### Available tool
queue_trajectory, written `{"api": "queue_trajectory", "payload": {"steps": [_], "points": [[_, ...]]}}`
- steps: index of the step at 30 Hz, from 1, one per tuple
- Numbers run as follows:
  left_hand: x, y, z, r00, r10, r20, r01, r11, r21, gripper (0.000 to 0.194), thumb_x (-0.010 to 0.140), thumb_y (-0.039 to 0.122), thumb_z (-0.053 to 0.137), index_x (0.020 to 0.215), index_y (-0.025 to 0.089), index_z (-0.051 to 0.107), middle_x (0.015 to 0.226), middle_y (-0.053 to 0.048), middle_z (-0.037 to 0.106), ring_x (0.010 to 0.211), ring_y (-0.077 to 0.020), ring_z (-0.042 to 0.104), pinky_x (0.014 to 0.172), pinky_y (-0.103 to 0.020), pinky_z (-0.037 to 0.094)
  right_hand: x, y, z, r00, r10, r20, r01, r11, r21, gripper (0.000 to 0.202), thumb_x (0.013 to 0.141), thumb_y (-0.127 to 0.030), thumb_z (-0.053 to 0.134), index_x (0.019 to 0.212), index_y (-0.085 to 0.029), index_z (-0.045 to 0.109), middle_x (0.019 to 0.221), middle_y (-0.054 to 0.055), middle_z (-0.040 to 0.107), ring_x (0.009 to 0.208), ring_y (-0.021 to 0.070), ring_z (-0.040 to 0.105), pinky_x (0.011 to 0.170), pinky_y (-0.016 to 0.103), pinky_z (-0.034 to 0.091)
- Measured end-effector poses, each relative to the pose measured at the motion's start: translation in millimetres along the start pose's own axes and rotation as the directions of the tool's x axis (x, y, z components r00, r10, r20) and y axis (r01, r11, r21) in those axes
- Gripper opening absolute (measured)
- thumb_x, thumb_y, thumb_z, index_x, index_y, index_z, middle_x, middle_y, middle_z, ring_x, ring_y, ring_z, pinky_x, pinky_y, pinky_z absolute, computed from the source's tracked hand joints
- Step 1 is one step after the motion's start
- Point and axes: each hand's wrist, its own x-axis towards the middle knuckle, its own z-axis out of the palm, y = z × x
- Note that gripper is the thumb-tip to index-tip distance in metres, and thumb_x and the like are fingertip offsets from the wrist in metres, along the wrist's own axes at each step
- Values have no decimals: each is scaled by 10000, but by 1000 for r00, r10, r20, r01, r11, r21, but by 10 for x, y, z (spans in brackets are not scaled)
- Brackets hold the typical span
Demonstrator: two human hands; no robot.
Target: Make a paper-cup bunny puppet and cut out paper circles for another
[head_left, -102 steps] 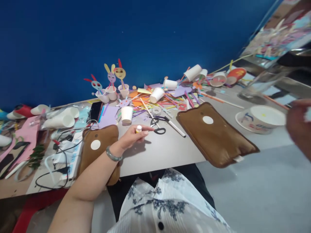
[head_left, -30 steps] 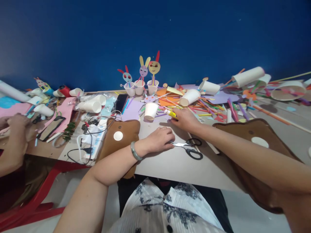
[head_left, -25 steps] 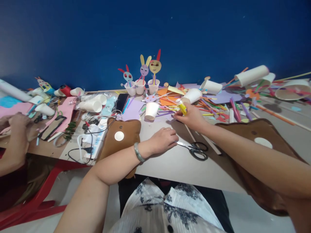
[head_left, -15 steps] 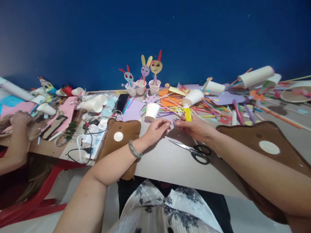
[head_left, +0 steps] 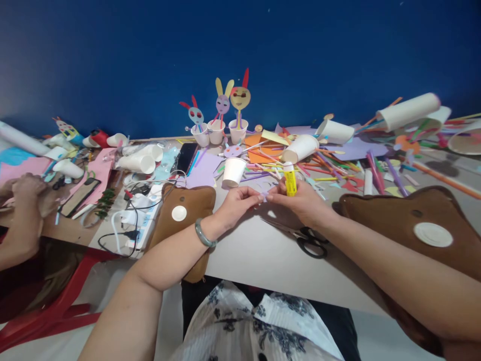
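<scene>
A small light purple paper piece is pinched between the fingertips of my left hand and my right hand. My right hand also holds a yellow glue stick upright against its fingers. Black-handled scissors lie on the table just below my right hand, their blades partly in shadow. A white paper cup stands right behind my left hand.
Three paper rabbit figures stand in cups at the back. Straws, paper and cups crowd the right rear. Brown cushions flank my arms. A power strip and another person's hands are on the left.
My two hands have come together, and both now touch the purple piece, which was by my right fingertips before. The glue stick has tilted more upright. The view has shifted slightly.
</scene>
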Motion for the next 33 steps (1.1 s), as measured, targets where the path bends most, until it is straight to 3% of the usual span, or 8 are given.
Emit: {"api": "queue_trajectory", "payload": {"steps": [3, 5, 10, 14, 17, 21, 29, 33], "points": [[0, 5, 1, 1000, -23, 21, 24, 999, -38, 419, 621, 466, 898, 753, 150, 658, 647, 22, 645, 579, -71, 538, 582, -230, 418, -18, -33, 20, 997, 71, 22, -73, 987, 143, 619, 610, -522, 919, 682, -244, 371, 730, -6, 640, 651, 163, 559, 617, 325, 446], [-1, 3, 1, 999, -27, 28, 28, 998, -48, 401, 633, 459, 895, 747, 152, 662, 661, 14, 658, 598, -79, 562, 601, -235, 443, -17, -37, 8, 997, 68, 31, -71, 988, 136, 634, 607, -537, 922, 675, -245, 363, 734, -4, 637, 652, 166, 546, 615, 326, 430], [1, 8, -18, 996, -27, -84, 20, 996, -86, 362, 647, 402, 897, 712, 161, 634, 686, 12, 664, 646, -89, 602, 661, -244, 504, -7, -96, -129, 995, -90, -30, 82, 973, -215, 520, 827, -687, 680, 690, -256, 424, 640, -2, 547, 615, 184, 489, 612, 344, 377], [12, 25, -42, 986, 41, -161, -60, 991, -116, 354, 625, 378, 906, 673, 158, 632, 689, 5, 685, 679, -89, 634, 742, -259, 528, -67, -219, -206, 979, -202, 36, 199, 887, -416, 476, 969, -672, 419, 724, -264, 447, 609, 4, 479, 593, 196, 453, 604, 348, 344], [15, 34, -49, 979, 70, -193, -93, 989, -118, 362, 608, 390, 910, 665, 155, 640, 681, 4, 691, 662, -87, 636, 733, -261, 523, -151, -251, -192, 971, -236, 46, 224, 819, -528, 342, 961, -587, 482, 928, -257, 566, 640, 7, 548, 595, 211, 506, 619, 349, 365], [9, 45, -43, 969, 102, -225, -131, 984, -117, 378, 596, 396, 920, 651, 156, 634, 653, 20, 669, 659, -90, 650, 742, -268, 543, -247, -200, -154, 951, -309, 32, 262, 744, -615, 377, 935, -535, 554, 1165, -239, 601, 647, 23, 614, 590, 236, 579, 615, 358, 390], [-9, 43, -6, 980, 80, -181, -112, 978, -173, 395, 586, 386, 948, 707, 149, 657, 683, -6, 718, 683, -124, 708, 792, -321, 596, -335, -158, -98, 828, -559, 42, 459, 633, -623, 159, 942, -447, 625, 988, -305, 678, 944, 85, 766, 795, 283, 706, 725, 413, 508], [-18, 10, 1, 983, 95, -155, -120, 979, -164, 423, 584, 397, 957, 738, 150, 650, 701, -8, 728, 675, -133, 713, 769, -323, 595, -329, -159, -81, 826, -560, 66, 476, 629, -615, 133, 931, -417, 652, 979, -306, 708, 900, 81, 763, 748, 272, 693, 730, 422, 517]]}}
